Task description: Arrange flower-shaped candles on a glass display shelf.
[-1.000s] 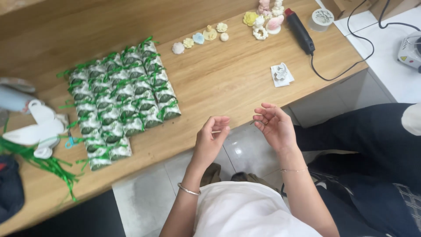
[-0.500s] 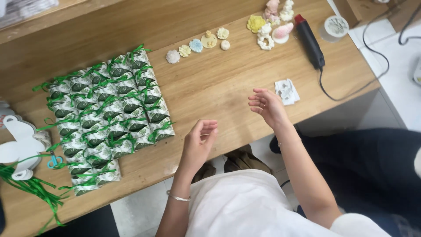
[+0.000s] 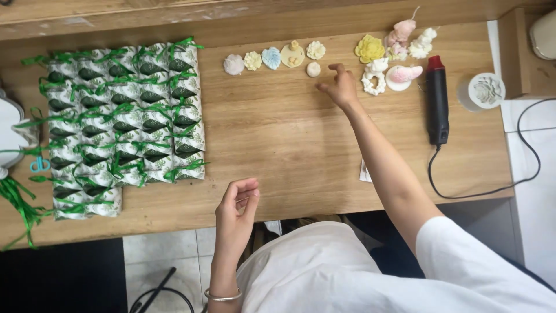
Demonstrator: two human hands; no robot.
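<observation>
My right hand (image 3: 340, 87) is stretched out over the wooden table (image 3: 289, 139), fingers loosely apart, just beside a small round cream piece (image 3: 313, 69) and holding nothing. My left hand (image 3: 236, 211) hovers at the table's near edge with fingers curled and thumb near the forefinger; I cannot tell whether it pinches something thin. A row of small pastel flower-shaped pieces (image 3: 271, 58) lies at the back of the table. Further right sit a yellow flower piece (image 3: 370, 48), white pieces (image 3: 373, 81) and pink figures (image 3: 403, 30).
Many small white-and-green wrapped packets tied with green ribbon (image 3: 121, 116) cover the table's left part. A black and red heat tool (image 3: 437, 98) with a black cord (image 3: 498, 185) lies at the right, by a round white mould (image 3: 485, 90). Loose green ribbon (image 3: 20, 203) hangs at the left edge.
My right hand has reached from the near edge across the table to the small pieces at the back. My left hand stayed near the edge. The view shifted.
</observation>
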